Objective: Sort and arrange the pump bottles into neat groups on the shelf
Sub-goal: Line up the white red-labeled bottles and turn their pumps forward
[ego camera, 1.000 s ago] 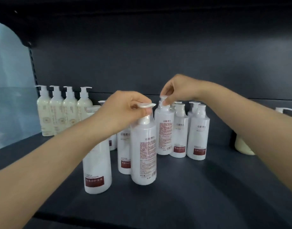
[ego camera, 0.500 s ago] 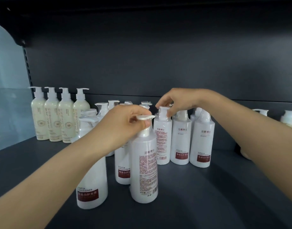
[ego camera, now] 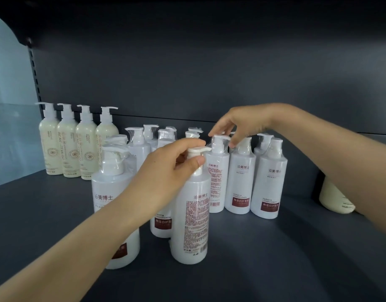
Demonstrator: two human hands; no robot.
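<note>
White plastic bottles [ego camera: 240, 177] crowd the middle of a dark grey shelf [ego camera: 264, 258], most with maroon labels and clear film over their pumps; they stand upright, close together, some touching, in rough rows running from front left to back right. Nearest the camera stands the front bottle [ego camera: 191, 219], its back text panel facing out; the left hand [ego camera: 172, 168] reaches in from the lower left and pinches its pump [ego camera: 197, 150], thumb under the spout at the neck and fingers curled over the top. Just left of it, partly behind the forearm, is a big bottle [ego camera: 110, 192] with its label low and half hidden; between the two, further back, another shows a maroon conditioner label.

Behind the front bottle stands a text-side bottle [ego camera: 217, 177]; the right hand [ego camera: 237, 125] comes in from the right above it, fingers spread and bent downward, fingertips [ego camera: 232, 144] touching or just beside its pump head and the neighbour's; whether it grips anything I cannot tell. Two label-forward bottles stand to the right of that one.

Four cream bottles [ego camera: 76, 144] line up side by side at the back left, well apart from the white group; one more cream bottle [ego camera: 333, 199] sits at the right, mostly hidden behind the right forearm.
</note>
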